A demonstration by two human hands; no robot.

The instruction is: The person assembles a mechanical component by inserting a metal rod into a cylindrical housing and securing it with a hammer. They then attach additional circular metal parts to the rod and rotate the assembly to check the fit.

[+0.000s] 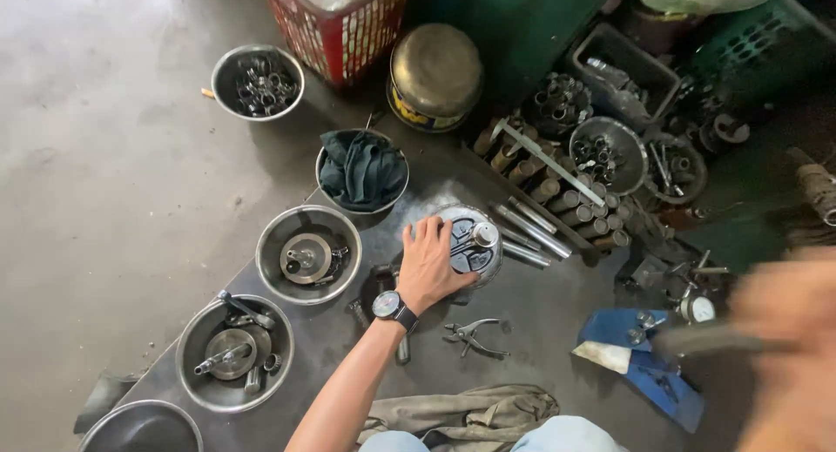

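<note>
Far left, steel bowls [308, 254] of metal parts sit on the floor. The left hand [431, 265], wristwatch [388, 306] on, lies fingers spread flat on a round metal clutch-like assembly [475, 243]; pliers [471, 335] lie just nearer. At the right edge, the blurred right hand [788, 347] grips a dark tool handle [705, 337].

Six round steel bowls [308, 253], one red basket [340, 25], one pair of pliers [473, 337], two hands [433, 265].
</note>
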